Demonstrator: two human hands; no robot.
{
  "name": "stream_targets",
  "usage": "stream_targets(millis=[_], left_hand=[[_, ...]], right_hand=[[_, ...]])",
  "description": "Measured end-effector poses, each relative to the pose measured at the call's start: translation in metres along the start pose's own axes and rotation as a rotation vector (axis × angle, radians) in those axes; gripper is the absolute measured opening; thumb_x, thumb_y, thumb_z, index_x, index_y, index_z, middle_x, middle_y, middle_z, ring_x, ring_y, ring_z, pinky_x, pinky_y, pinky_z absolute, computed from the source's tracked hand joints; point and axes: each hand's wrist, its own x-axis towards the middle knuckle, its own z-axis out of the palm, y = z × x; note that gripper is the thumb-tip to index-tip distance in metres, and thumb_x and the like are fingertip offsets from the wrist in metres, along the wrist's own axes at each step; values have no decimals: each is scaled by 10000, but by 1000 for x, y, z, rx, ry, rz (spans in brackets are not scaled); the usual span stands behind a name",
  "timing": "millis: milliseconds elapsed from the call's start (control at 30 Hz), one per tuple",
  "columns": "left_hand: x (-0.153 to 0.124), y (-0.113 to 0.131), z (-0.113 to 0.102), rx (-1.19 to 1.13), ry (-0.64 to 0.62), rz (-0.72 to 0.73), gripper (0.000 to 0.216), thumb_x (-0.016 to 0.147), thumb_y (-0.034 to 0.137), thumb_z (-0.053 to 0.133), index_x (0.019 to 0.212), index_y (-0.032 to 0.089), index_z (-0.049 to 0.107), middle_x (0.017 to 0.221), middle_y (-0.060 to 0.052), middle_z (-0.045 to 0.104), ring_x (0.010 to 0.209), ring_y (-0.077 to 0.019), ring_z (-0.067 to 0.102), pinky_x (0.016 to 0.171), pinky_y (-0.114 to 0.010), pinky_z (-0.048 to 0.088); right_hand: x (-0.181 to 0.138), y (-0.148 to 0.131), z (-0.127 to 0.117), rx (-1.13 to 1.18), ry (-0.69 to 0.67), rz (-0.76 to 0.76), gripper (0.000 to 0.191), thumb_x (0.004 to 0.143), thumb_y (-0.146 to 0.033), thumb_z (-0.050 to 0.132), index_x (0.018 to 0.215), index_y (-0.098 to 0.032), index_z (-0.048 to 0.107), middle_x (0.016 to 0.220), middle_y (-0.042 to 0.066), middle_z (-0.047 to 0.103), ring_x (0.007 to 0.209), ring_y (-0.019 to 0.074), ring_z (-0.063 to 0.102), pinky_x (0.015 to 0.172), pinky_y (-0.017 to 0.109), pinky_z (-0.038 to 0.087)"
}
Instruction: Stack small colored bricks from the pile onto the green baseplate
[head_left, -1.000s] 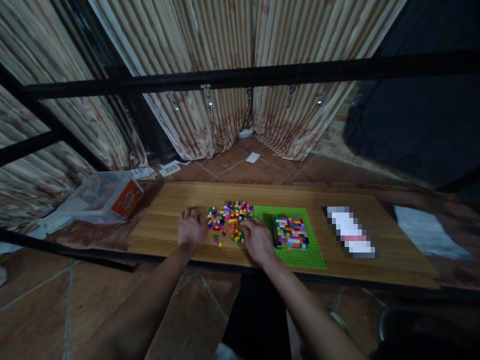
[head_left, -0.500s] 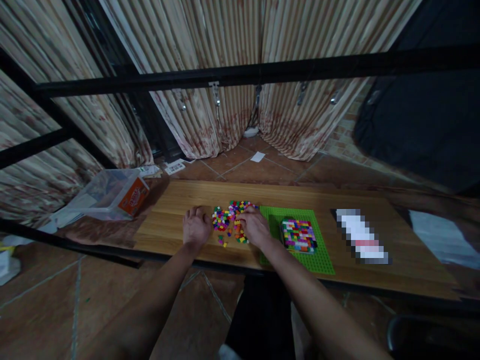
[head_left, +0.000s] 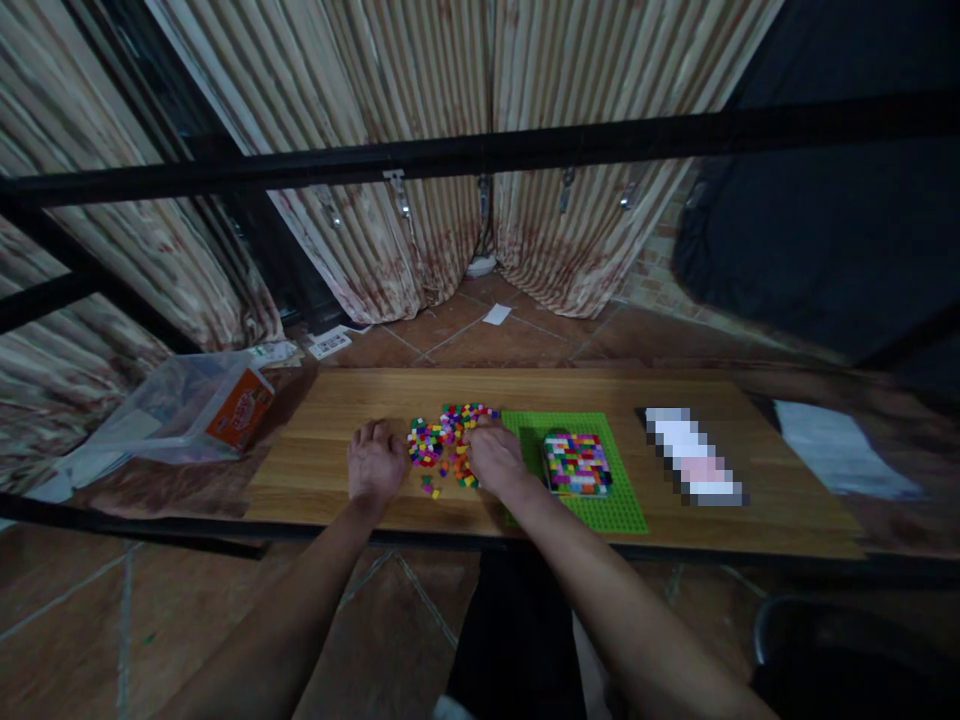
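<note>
Two bare hands worked above the wooden worktop (head_left: 300, 455), at the loose toy bricks (head_left: 426, 447). These lay in loose clusters left of the worktop's middle, between its far and near edges, with a few strays (head_left: 430, 490) toward the near edge. The left hand (head_left: 376, 460) rested palm down just beside the clusters' left side, its fingers loosely curled; whether it held anything could not be told. The right hand (head_left: 496, 458) reached over their right side with fingers bunched narrow and pointing down, the tips too hidden to show a brick. Right of it, a block of joined bricks (head_left: 577, 465) sat on a green studded plate (head_left: 626, 515), whose near edge lay close to the worktop's near edge.

The step in hand seemed to be picking out bricks. The next move, by this judgement, called for a fine pinch on one small brick without scattering its neighbours.
</note>
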Motion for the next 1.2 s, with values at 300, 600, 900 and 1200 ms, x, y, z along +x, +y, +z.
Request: stream_targets(millis=[300,600,900,1200], left_hand=[[4,-6,5,-11,-2,29,411,861,278,386,1135,105,637,1193,-173,632,1114,-309,546,967,-458,424],[5,-6,4,23,0,52,429,867,298,363,1129,97,637,1161,-179,639,1082,-306,553,975,-450,418],[6,-5,4,18,1,51,442,866,301,350,1137,101,636,1150,-173,641,1093,-297,556,995,-445,413],[7,-5,3,9,-17,56,447,869,301,343,1139,104,640,1152,-177,639,1118,-297,549,1014,-452,399]], right_hand=[[-10,-2,-11,71,114,18,239,917,-129,466,1051,-153,663,1126,117,672,1060,200,581,918,285,426],[-90,5,-2,686,372,8,161,868,-136,558,962,-213,664,937,32,674,861,161,638,791,279,480],[-159,78,4,808,546,185,214,897,-294,548,994,-253,734,1010,48,693,945,190,658,852,323,506],[-157,124,-17,677,657,230,263,885,-403,570,960,-238,759,989,76,685,938,208,653,837,333,515]])
